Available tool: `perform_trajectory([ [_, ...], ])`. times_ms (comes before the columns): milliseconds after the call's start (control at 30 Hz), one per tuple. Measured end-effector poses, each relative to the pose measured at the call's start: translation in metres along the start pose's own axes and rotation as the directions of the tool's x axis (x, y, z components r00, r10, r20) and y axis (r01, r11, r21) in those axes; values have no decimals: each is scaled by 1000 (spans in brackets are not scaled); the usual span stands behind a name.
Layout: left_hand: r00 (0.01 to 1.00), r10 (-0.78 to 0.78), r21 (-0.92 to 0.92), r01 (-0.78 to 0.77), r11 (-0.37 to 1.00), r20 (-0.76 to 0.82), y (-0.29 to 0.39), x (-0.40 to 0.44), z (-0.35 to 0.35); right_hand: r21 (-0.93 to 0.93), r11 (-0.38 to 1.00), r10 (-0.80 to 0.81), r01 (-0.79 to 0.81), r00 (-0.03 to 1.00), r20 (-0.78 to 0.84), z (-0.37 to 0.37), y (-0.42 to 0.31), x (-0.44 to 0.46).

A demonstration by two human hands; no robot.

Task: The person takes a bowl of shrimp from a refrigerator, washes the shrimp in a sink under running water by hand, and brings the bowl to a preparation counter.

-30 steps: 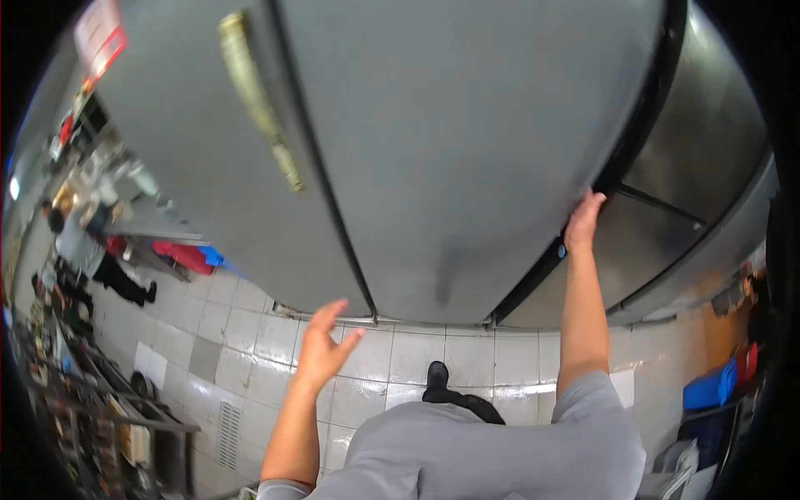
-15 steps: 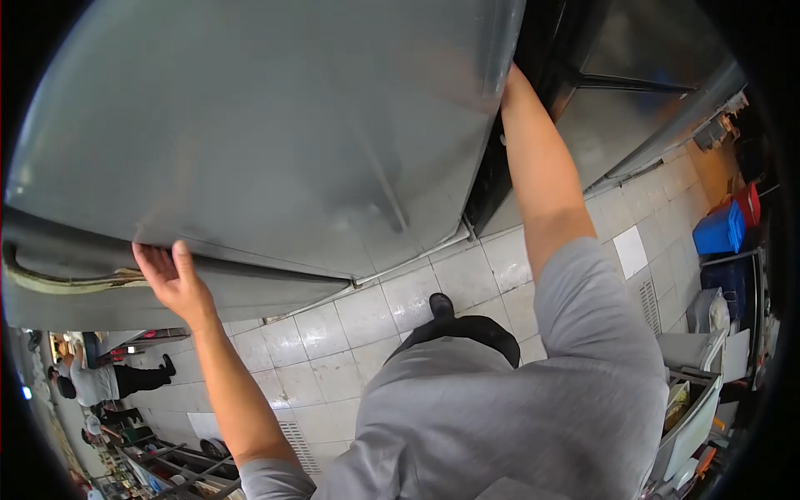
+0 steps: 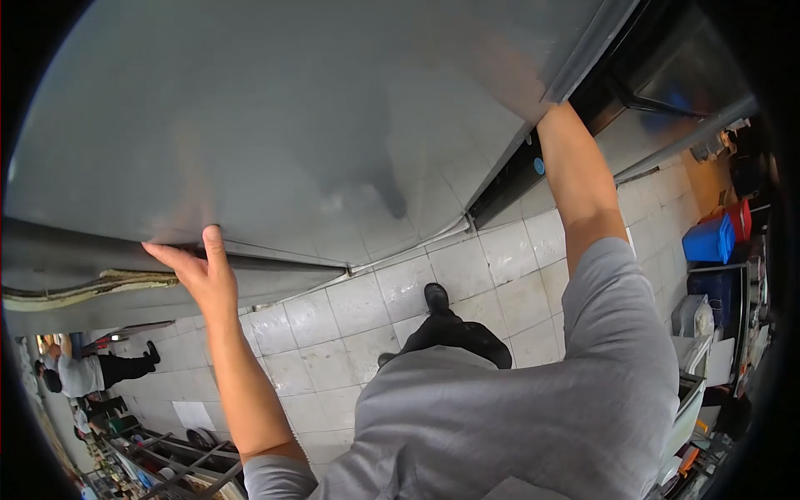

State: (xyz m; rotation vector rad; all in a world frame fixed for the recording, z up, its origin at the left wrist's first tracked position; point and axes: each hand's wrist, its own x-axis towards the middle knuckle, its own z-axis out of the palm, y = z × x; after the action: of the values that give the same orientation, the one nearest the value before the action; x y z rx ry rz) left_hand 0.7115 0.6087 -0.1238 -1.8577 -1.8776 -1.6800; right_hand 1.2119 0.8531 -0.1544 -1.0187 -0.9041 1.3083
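The right hand has slipped behind the glossy grey door (image 3: 275, 117), grip hidden; left hand (image 3: 202, 273) spread.

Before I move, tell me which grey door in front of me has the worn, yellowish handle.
The left door: its handle ends beside your left hand; the broad door between both hands shows none like it.

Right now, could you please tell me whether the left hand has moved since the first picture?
Yes, the left hand has moved toward the wrapped handle, from well short of its end to right beside it.
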Motion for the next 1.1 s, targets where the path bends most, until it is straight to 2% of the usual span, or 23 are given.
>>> perform_trajectory([
  [100,999,-49,43,48,998,5,-7,-3,1,-14,1000,7,-6,1000,7,-2,3,-1],
  [200,1000,-7,21,7,1000,6,-13,-2,3,-19,1000,10,-9,1000,17,-6,2,-3],
  [300,997,-81,99,80,992,1,-21,-9,1,-27,1000,10,-10,1000,24,-8,-3,1],
  [400,999,19,64,-17,998,-31,-37,-7,5,-25,999,24,-23,999,40,-9,-6,10],
  [433,998,68,-75,-67,995,-1,-27,-2,8,-23,999,28,-27,999,41,-11,-7,10],
  [467,997,73,-68,-74,995,-20,-27,4,8,-21,999,34,-33,998,51,-11,-9,11],
  [533,1000,-1,57,0,998,7,-32,-5,3,-25,999,42,-41,998,55,-12,-9,13],
  [567,1000,-9,12,9,1000,-6,-41,-7,2,-25,999,45,-44,998,53,-15,-8,11],
  [667,1000,-8,35,8,999,-8,-42,-7,3,-27,999,45,-43,997,66,-20,-1,4],
  [733,1000,-4,-43,3,999,-26,-44,-8,4,-32,999,45,-43,996,75,-19,8,3],
  [833,997,-55,-33,54,998,-50,-35,-4,0,-51,998,31,-27,995,90,-16,19,0],
  [1000,998,27,-64,-30,998,-48,-27,4,-20,-85,996,1,3,999,48,-15,31,2],
  [1033,996,24,-54,-29,998,-85,-22,4,-27,-86,996,-9,11,1000,25,-17,35,2],
  [1100,999,-45,18,45,999,-10,-11,2,-48,-83,996,-42,39,999,-30,-23,43,2],
])
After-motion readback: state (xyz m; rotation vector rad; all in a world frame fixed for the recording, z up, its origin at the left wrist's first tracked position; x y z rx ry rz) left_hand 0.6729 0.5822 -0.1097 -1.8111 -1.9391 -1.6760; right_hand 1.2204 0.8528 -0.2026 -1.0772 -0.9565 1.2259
